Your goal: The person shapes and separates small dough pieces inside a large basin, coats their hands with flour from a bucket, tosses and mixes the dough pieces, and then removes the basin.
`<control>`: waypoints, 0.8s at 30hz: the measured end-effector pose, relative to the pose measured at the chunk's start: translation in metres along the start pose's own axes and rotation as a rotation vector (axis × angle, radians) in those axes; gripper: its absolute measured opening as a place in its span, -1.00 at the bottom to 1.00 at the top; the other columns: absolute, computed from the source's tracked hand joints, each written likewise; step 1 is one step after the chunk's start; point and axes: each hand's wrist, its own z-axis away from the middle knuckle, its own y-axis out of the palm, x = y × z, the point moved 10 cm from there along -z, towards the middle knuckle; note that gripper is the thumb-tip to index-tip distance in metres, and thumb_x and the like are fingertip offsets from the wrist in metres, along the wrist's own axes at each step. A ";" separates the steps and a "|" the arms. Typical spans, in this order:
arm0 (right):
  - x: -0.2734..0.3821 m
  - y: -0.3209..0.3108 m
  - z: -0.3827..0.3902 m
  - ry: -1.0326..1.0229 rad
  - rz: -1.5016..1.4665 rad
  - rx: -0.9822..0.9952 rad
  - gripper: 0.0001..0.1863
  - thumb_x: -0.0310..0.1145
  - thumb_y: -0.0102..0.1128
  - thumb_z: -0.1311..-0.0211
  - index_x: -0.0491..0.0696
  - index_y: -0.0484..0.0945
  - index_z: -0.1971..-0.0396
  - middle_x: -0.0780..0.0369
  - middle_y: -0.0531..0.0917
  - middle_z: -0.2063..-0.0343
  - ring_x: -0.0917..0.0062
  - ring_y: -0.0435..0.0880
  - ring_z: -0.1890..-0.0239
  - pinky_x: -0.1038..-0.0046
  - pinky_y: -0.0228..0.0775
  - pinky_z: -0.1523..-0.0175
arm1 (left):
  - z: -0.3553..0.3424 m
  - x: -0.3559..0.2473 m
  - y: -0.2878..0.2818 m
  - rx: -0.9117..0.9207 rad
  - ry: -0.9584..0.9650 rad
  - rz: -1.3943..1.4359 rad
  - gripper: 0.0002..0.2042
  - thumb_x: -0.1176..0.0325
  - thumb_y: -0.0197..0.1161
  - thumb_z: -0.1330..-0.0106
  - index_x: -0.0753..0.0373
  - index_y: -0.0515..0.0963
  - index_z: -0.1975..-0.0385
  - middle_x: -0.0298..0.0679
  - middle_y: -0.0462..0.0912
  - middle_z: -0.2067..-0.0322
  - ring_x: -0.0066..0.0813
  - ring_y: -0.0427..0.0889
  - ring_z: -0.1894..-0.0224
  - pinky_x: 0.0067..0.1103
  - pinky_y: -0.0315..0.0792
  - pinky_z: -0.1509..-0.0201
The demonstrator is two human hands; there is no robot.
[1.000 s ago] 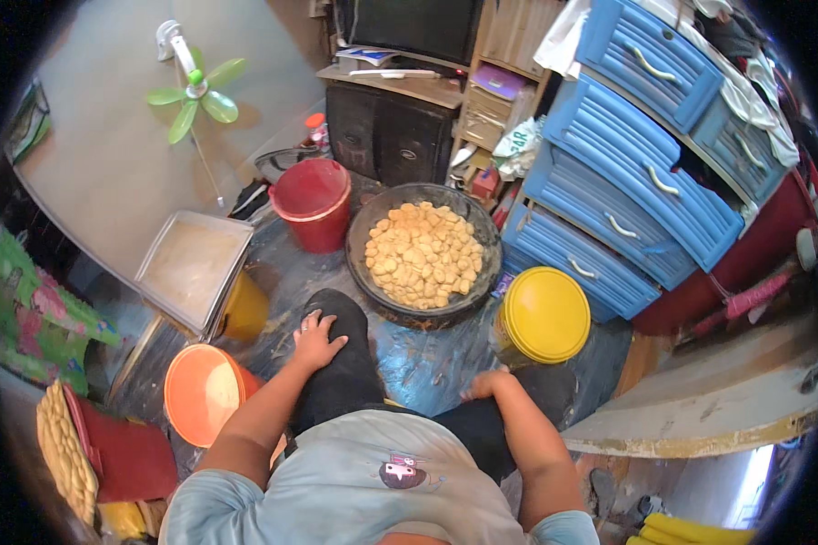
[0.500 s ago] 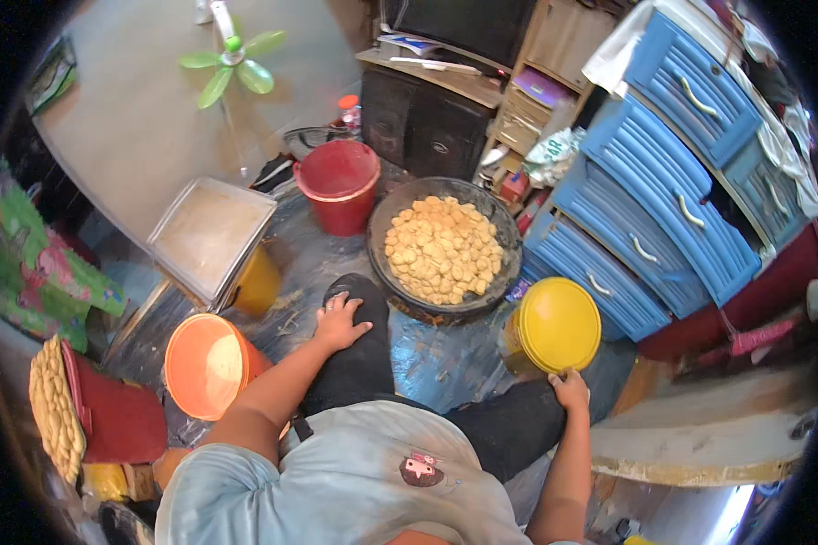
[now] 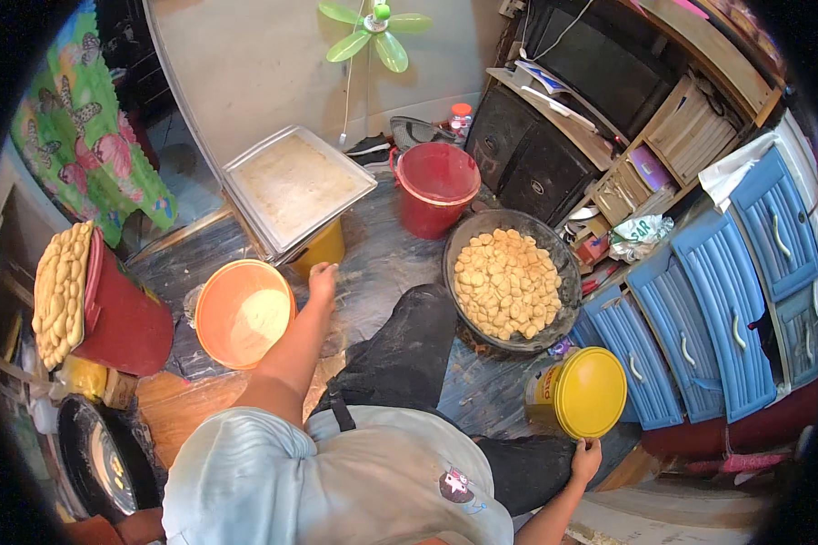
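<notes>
My left hand [image 3: 322, 280] is raised beside the stacked shallow trays [image 3: 291, 186] and a yellow container [image 3: 323, 247] under them. Its fingers look bunched, and I see nothing in them; their exact pose is unclear. Below that forearm stands an orange bucket [image 3: 211, 313] with pale powder inside. By my right knee, my right hand [image 3: 587, 459] has its fingers closed at the near rim of the yellow lid [image 3: 593, 392] on a yellow bucket [image 3: 543, 397]. In front of me a dark round basin [image 3: 568, 313] holds many small tan dough pieces [image 3: 507, 283].
A red bucket [image 3: 438, 193] stands behind the basin. On the left, a tray of dough pieces [image 3: 62, 295] rests on another red bucket [image 3: 132, 318]. Blue drawers [image 3: 673, 350] line the right, black speakers [image 3: 541, 163] the back. A green fan [image 3: 373, 32] is on the wall.
My left hand has left my knee and moved forward toward the trays. My right hand stays at the yellow lid's rim. The view has turned left.
</notes>
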 end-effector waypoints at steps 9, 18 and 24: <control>-0.008 0.006 -0.008 0.021 0.050 -0.014 -0.85 -0.38 0.13 0.00 -0.16 0.50 0.48 0.11 0.57 0.55 0.31 0.55 0.47 0.38 0.35 0.28 | 0.025 -0.003 -0.021 0.116 -0.300 0.026 -0.76 0.21 0.16 -0.12 0.17 0.48 0.27 -0.33 0.48 0.34 -0.55 0.41 0.30 -0.59 0.31 0.31; 0.029 0.032 -0.035 0.012 0.216 0.083 -0.83 -0.33 0.17 0.07 -0.12 0.53 0.49 0.09 0.60 0.53 0.25 0.59 0.42 0.33 0.40 0.26 | -0.027 -0.071 0.199 0.470 -0.284 0.214 -0.69 0.18 0.14 -0.16 0.16 0.41 0.15 -0.25 0.44 0.23 -0.41 0.43 0.23 -0.52 0.35 0.22; 0.058 0.039 -0.048 0.045 0.144 0.057 -0.81 -0.32 0.18 0.06 -0.12 0.53 0.47 0.09 0.60 0.55 0.27 0.60 0.44 0.34 0.41 0.27 | -0.134 0.026 0.313 0.329 -0.539 0.127 -0.55 0.03 0.15 -0.09 0.15 0.43 0.09 -0.20 0.42 0.08 -0.20 0.37 0.06 -0.29 0.26 0.01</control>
